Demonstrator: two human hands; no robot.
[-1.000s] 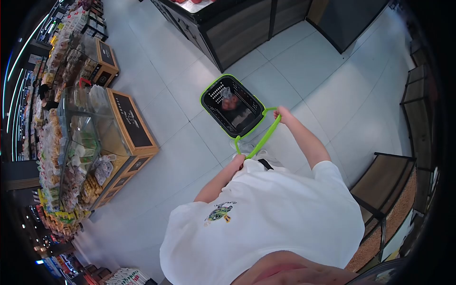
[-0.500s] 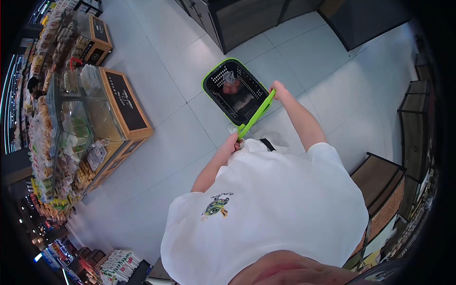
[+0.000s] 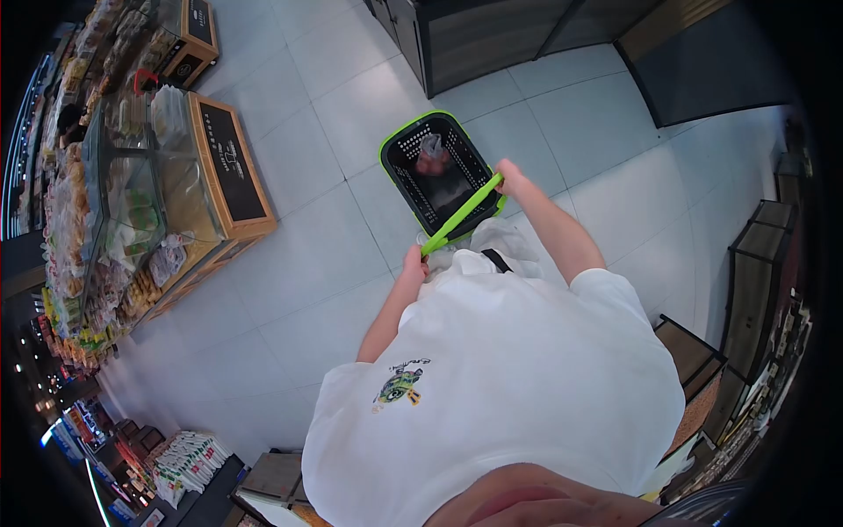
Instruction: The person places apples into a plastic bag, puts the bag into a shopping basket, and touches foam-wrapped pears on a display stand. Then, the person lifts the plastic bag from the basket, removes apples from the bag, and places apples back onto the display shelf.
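Observation:
A black shopping basket (image 3: 406,180) with a bright green rim hangs in front of me above the floor. Its green handle (image 3: 463,213) is raised toward my body. My left hand (image 3: 415,262) is closed around the handle's left end, and my right hand (image 3: 508,177) grips the right end. Inside the basket lies a clear plastic bag (image 3: 431,158) with something reddish in it. Dark contents fill the lower part, too dim to name. Whitish clear plastic (image 3: 498,237) shows between the basket and my shirt; I cannot tell what it belongs to.
On the left stands a wood-and-glass display case (image 3: 230,167) with packaged food. A dark cabinet (image 3: 492,44) is ahead, with a dark panel (image 3: 711,70) to its right. Shelving (image 3: 755,272) lines the right side. White packages (image 3: 189,465) are stacked at lower left. Pale floor tiles (image 3: 307,255) lie between.
The surroundings have shifted and turned slightly in view as I move. Both hands still hold the basket's handle, which now sits a little further left across the basket's near side.

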